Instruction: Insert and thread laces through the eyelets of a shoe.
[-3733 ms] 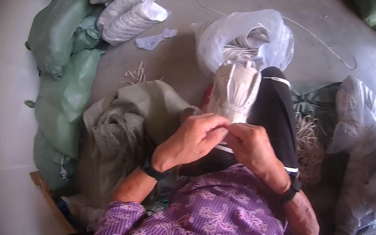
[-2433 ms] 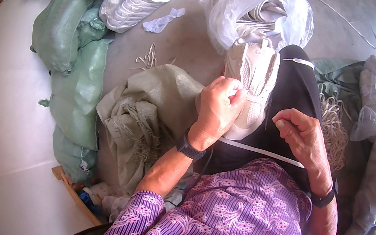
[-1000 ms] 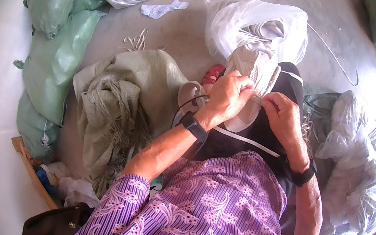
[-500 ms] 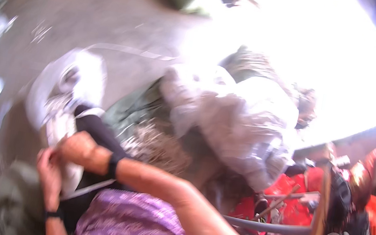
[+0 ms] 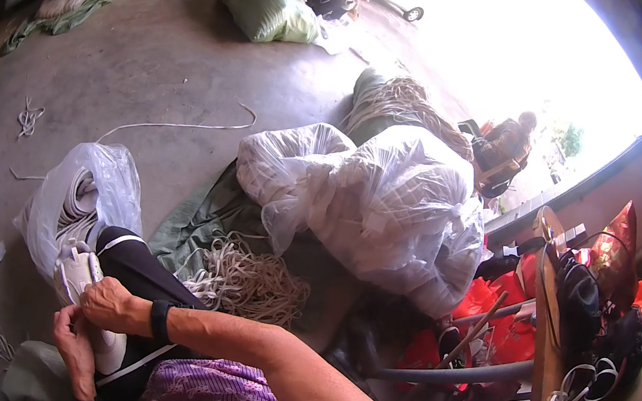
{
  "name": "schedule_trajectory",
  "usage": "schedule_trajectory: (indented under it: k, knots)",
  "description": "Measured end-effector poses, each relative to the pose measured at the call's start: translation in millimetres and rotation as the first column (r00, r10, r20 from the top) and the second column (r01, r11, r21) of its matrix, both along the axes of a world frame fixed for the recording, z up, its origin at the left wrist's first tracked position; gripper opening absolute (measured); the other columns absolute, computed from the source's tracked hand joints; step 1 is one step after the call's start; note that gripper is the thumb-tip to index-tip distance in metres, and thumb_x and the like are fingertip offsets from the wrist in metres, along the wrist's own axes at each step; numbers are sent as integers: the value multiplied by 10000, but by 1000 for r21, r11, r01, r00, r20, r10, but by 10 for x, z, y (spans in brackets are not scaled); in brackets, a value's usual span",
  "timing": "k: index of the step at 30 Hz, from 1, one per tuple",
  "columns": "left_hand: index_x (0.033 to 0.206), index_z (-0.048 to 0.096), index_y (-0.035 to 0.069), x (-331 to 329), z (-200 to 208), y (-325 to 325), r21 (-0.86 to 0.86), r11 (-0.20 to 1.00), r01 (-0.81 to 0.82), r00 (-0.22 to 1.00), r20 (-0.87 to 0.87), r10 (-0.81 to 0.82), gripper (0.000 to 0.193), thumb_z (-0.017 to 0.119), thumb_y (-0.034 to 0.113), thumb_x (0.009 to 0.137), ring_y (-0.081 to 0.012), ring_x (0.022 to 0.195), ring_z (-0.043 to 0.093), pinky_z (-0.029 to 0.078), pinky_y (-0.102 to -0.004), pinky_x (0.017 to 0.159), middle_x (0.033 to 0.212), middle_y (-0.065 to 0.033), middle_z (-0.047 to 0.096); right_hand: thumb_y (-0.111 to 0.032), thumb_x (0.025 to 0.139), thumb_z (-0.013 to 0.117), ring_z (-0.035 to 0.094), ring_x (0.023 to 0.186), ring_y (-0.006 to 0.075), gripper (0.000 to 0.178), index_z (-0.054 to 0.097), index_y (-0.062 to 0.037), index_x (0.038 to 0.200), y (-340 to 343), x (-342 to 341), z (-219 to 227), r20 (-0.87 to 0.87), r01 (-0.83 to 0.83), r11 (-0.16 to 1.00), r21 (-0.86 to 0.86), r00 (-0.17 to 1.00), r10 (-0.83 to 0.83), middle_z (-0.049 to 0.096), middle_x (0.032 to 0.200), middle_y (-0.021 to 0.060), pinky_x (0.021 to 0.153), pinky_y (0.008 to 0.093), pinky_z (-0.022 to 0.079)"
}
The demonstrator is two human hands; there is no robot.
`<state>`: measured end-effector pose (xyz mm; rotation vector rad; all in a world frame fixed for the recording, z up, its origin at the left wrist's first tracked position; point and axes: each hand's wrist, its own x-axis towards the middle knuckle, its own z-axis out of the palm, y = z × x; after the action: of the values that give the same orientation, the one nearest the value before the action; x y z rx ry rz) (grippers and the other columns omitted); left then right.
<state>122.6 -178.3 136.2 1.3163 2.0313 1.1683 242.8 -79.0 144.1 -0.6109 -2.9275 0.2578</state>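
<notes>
Low at the left, my two hands meet over a white, shoe-shaped thing [image 5: 111, 351] lying by my black-clad leg [image 5: 148, 269]. My right hand [image 5: 118, 308], its wrist banded in black, is closed, with a thin white cord [image 5: 61, 281] running up from its fingertips. Close beneath it, my left hand [image 5: 74, 346] has thumb and fingers pinched; what lies between them is too small to make out. Just beyond stands an open clear plastic bag [image 5: 123, 189] holding coiled white flat strap [image 5: 79, 207]. A white band [image 5: 120, 243] crosses my leg.
A tangled heap of pale cord [image 5: 253, 278] lies on green sacking [image 5: 209, 211]. Large white plastic bags [image 5: 397, 205] bulge ahead. At right are a wooden board [image 5: 547, 323], a grey tube [image 5: 462, 373] and red bags [image 5: 500, 324]. Two people [image 5: 503, 150] sit farther off.
The view has steadied and tilted up, showing more of the far floor and people. My hands stay together at the white thing, sitting slightly lower in the picture.
</notes>
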Motion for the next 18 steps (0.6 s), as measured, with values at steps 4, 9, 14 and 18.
schedule_trajectory:
  k: [4, 9, 14, 18]
  knots:
    - [956, 583, -20, -7, 65, -50, 24, 1000, -2, 1000, 27, 2, 121, 573, 53, 861, -195, 827, 525, 439, -323, 755, 908, -86, 516, -130, 725, 614, 640, 692, 194, 86, 666, -71, 690, 32, 138, 232, -54, -153, 981, 120, 986, 160, 649, 774, 66, 514, 324, 463]
    - [989, 558, -17, 222, 444, -236, 152, 983, 98, 948, -314, -46, 198, 576, 0, 792, -311, 961, 520, 423, -395, 846, 987, -146, 504, -145, 729, 597, 617, 632, 193, 104, 605, -51, 684, 176, 469, 47, -29, -72, 979, 190, 996, 78, 596, 717, 70, 506, 321, 432]
    - [922, 600, 24, 623, 511, -373, 13, 893, 450, 732, -577, -361, 311, 663, 252, 720, -361, 1003, 485, 347, -491, 935, 957, -153, 523, -192, 770, 567, 598, 730, 182, 116, 546, -92, 825, 70, 473, -61, -75, 39, 992, 122, 997, -30, 527, 800, 39, 627, 360, 426]
    - [905, 660, 48, 751, 409, -409, -80, 861, 502, 646, -628, -435, 332, 709, 288, 681, -335, 1023, 485, 304, -529, 992, 927, -126, 559, -188, 760, 580, 583, 813, 190, 57, 581, -131, 762, 92, 484, -148, -20, -21, 999, 40, 1000, 22, 549, 808, 39, 668, 368, 416]
